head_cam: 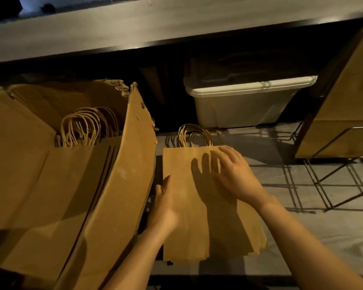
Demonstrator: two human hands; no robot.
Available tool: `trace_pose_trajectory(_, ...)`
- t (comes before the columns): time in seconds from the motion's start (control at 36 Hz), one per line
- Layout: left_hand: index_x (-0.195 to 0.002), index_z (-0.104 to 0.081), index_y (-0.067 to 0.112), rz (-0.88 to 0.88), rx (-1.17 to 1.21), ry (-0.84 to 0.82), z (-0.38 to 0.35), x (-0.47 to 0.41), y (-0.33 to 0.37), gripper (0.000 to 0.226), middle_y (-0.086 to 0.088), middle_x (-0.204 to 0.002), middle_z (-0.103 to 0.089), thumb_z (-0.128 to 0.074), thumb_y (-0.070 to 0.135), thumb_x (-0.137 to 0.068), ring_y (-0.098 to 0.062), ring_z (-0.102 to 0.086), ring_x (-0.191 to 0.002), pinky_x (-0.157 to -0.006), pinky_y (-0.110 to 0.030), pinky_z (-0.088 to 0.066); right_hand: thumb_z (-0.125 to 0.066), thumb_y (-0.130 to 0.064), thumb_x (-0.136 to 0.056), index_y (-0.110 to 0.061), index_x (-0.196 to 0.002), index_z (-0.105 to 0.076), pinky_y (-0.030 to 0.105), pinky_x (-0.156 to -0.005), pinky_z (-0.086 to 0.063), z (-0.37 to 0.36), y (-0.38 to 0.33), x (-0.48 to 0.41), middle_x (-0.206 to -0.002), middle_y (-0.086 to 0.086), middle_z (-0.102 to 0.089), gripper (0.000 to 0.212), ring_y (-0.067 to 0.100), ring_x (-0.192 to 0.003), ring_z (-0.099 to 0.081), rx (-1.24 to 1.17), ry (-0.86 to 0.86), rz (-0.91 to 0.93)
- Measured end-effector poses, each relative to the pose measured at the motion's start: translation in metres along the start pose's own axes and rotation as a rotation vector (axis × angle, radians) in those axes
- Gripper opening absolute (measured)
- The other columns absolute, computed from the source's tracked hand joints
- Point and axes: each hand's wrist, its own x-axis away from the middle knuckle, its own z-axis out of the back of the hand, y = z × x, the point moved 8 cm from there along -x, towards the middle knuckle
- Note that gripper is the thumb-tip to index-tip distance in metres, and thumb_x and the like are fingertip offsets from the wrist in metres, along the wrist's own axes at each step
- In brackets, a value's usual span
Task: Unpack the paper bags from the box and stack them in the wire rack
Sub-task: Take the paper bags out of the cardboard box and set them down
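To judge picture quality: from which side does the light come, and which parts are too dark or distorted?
Head view: warm, dim light from the right, as the right hand throws a sharp shadow leftward on the stack of paper bags; head view: under the counter is almost black, and its edge bows.

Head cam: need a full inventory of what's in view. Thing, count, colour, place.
cardboard box: one, brown, left, open, torn flap
paper bags in box: several, brown, standing, handles up
paper bag stack: one stack, count unclear, brown, centre, lying flat, handles pointing away
plastic bin: one, whitish, lidded, upper centre under the counter
counter: one, grey, across the top
wire rack: one, dark, right
brown bulk: one, right edge, bags or cardboard, cannot tell
left hand: open, at the stack's left edge
right hand: open, fingers spread over the stack's top
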Motion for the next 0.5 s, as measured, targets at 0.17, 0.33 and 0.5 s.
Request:
trace_pose_trajectory(0.17, -0.148, 0.006, 0.038, 0.084, 0.175, -0.037, -0.01, -0.005, -0.009, 0.087, -0.003, -0.159, 0.003, -0.052, 0.004, -0.093, -0.025, -0.012, -0.145, -0.111, -0.04, -0.032, -0.059, -0.022, -0.092, -0.025, -0.148, -0.022, 0.03, -0.114, -0.017, -0.013, 0.026, 0.049, -0.156, 0.001, -0.017, 0.067, 0.019, -0.144, -0.014, -0.178, -0.028, -0.244)
trace_pose_trajectory(0.33, -0.151, -0.004, 0.028, 0.106, 0.473, -0.109, -0.017, -0.009, -0.009, 0.081, -0.001, -0.153, -0.026, -0.058, 0.017, -0.092, -0.021, -0.033, -0.136, -0.11, -0.036, -0.032, -0.064, -0.02, -0.088, -0.025, -0.147, -0.022, 0.034, -0.113, -0.024, -0.021, 0.044, 0.084, -0.156, 0.002, -0.021, 0.072, 0.02, -0.142, -0.022, -0.381, -0.029, -0.45)
trace_pose_trajectory(0.5, -0.15, -0.01, 0.034, 0.102, 0.551, -0.17, -0.022, -0.011, -0.006, 0.081, 0.0, -0.156, -0.021, -0.062, 0.019, -0.09, -0.021, -0.029, -0.139, -0.113, -0.038, -0.03, -0.063, -0.016, -0.088, -0.029, -0.146, -0.024, 0.034, -0.102, -0.035, -0.026, 0.043, 0.093, -0.146, -0.001, -0.036, 0.071, 0.019, -0.131, -0.037, -0.578, -0.042, -0.592)
